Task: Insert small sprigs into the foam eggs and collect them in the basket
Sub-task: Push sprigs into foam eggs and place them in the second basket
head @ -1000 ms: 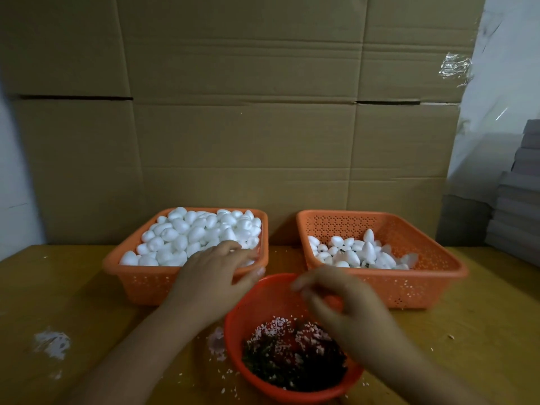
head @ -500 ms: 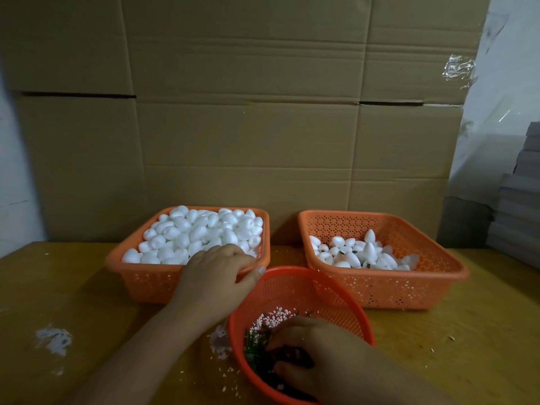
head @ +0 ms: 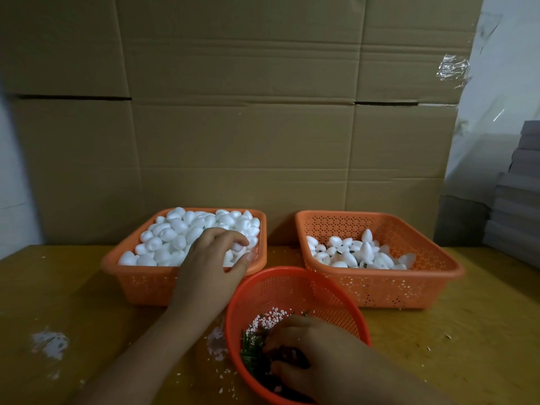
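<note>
Most of the job lies ahead of me, judging by the piles. The basket of plain foam eggs (head: 187,238) under my left hand (head: 214,260) is heaped nearly to its rim, while the collecting basket (head: 423,267), beyond my right hand (head: 318,355) and off to its right, holds only 1 shallow layer of finished eggs (head: 359,252), a few showing dark green at one end. My left hand reaches over the near right corner of the full basket, fingers curled around 1 egg at its fingertips. My right hand is down in the round orange bowl (head: 292,290) just in front of me, fingers bent into the tangle of sprigs (head: 251,349); I cannot tell whether it has pinched one yet. White foam crumbs (head: 49,343) lie on the counter (head: 73,302) left of my left forearm.
</note>
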`<state>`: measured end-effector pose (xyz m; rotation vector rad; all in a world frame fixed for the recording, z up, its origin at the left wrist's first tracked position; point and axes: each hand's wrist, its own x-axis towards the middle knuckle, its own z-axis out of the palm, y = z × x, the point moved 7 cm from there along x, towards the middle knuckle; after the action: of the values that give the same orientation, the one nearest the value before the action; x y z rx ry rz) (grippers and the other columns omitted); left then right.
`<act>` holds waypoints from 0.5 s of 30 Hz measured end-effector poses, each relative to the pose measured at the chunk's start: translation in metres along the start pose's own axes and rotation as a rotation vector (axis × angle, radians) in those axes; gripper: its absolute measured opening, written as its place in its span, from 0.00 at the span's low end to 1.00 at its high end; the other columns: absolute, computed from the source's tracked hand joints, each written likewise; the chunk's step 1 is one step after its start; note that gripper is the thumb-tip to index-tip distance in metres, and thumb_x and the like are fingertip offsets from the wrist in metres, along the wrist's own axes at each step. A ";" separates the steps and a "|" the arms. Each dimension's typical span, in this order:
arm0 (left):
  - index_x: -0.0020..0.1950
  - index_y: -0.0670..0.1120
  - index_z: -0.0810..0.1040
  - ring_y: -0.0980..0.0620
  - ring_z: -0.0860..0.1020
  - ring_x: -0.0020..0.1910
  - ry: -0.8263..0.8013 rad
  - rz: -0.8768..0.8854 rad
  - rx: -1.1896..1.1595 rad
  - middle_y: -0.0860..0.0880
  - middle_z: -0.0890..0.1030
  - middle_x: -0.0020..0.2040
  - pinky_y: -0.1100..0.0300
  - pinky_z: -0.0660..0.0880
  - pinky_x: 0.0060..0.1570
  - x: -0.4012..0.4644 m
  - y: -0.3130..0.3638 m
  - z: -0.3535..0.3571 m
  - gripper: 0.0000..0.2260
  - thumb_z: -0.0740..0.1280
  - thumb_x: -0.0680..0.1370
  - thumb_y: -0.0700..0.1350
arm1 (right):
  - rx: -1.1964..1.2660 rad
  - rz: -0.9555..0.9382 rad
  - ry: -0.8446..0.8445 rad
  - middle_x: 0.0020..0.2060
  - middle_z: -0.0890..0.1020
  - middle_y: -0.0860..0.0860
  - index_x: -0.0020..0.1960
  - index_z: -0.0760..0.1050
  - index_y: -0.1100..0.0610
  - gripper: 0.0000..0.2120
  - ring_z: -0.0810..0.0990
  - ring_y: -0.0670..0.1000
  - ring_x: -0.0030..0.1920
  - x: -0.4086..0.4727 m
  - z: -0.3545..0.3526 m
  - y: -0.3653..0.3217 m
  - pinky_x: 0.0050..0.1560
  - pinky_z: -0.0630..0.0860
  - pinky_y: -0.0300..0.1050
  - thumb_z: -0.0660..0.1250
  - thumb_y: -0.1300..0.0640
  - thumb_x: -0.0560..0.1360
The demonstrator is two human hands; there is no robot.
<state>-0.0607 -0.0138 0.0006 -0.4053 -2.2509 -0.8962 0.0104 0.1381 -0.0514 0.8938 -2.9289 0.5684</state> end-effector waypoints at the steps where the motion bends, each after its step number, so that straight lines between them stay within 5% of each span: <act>1: 0.50 0.54 0.79 0.57 0.76 0.50 0.027 -0.001 -0.043 0.58 0.75 0.50 0.58 0.75 0.49 0.001 0.000 -0.002 0.09 0.73 0.73 0.44 | 0.000 -0.001 0.000 0.63 0.73 0.37 0.64 0.75 0.42 0.17 0.71 0.39 0.63 0.000 0.000 0.000 0.65 0.69 0.40 0.64 0.46 0.76; 8: 0.46 0.55 0.74 0.60 0.77 0.49 0.124 0.010 -0.357 0.60 0.78 0.47 0.67 0.75 0.45 0.003 0.024 -0.012 0.14 0.74 0.73 0.37 | -0.014 -0.002 0.000 0.64 0.73 0.38 0.65 0.75 0.42 0.17 0.71 0.40 0.63 0.000 0.002 0.000 0.65 0.69 0.41 0.64 0.45 0.76; 11: 0.43 0.58 0.74 0.61 0.79 0.43 -0.024 -0.046 -0.575 0.62 0.79 0.44 0.65 0.76 0.45 0.000 0.038 0.002 0.12 0.73 0.72 0.41 | -0.016 -0.008 0.008 0.64 0.73 0.37 0.65 0.75 0.42 0.17 0.71 0.40 0.63 0.000 0.003 0.000 0.65 0.68 0.39 0.64 0.45 0.76; 15: 0.49 0.60 0.74 0.53 0.83 0.43 -0.224 -0.074 -0.739 0.50 0.83 0.46 0.58 0.77 0.47 -0.014 0.052 0.026 0.13 0.69 0.77 0.40 | -0.028 -0.017 0.013 0.64 0.74 0.38 0.65 0.75 0.42 0.17 0.71 0.41 0.64 0.001 0.003 0.000 0.65 0.68 0.39 0.64 0.45 0.76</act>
<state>-0.0372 0.0407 0.0027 -0.7800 -2.0626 -1.7952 0.0102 0.1365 -0.0542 0.9073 -2.9074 0.5284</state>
